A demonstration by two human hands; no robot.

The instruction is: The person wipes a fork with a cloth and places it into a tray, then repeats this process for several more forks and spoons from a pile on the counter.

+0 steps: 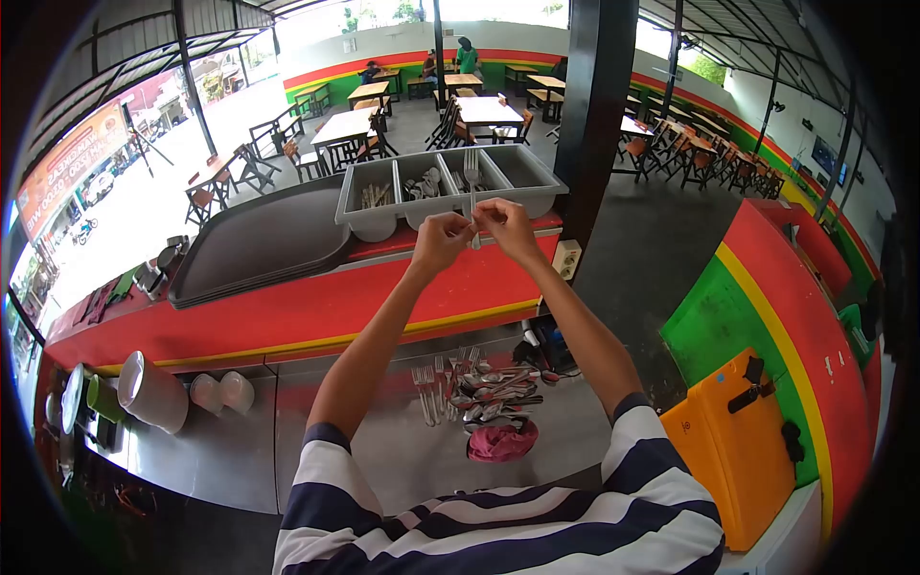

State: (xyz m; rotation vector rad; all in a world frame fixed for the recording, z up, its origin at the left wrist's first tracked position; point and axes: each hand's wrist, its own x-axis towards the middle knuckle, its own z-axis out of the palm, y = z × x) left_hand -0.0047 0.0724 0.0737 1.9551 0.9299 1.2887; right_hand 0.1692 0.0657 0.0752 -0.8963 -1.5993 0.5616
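Both hands are raised together in front of a grey cutlery tray (551, 192) on the red counter. Between them a fork (471, 171) stands upright, tines up, a spoon or fork handle showing below the fingers. My left hand (443, 241) has its fingers pinched at the handle; my right hand (508, 230) pinches it from the other side. Cutlery (376, 196) lies in the tray's left compartment, and more in the middle ones. Below, on the steel worktop (326, 412), a pile of forks and spoons (489, 388) lies beside a crumpled pink cloth (503, 442).
Stacked dark trays (259, 240) lie on the counter at left. A white bucket (153, 393) and clear bowls (221, 392) stand at lower left. A black pillar (599, 125) rises right of the cutlery tray. An orange box (733, 450) is at lower right. People sit and stand far back.
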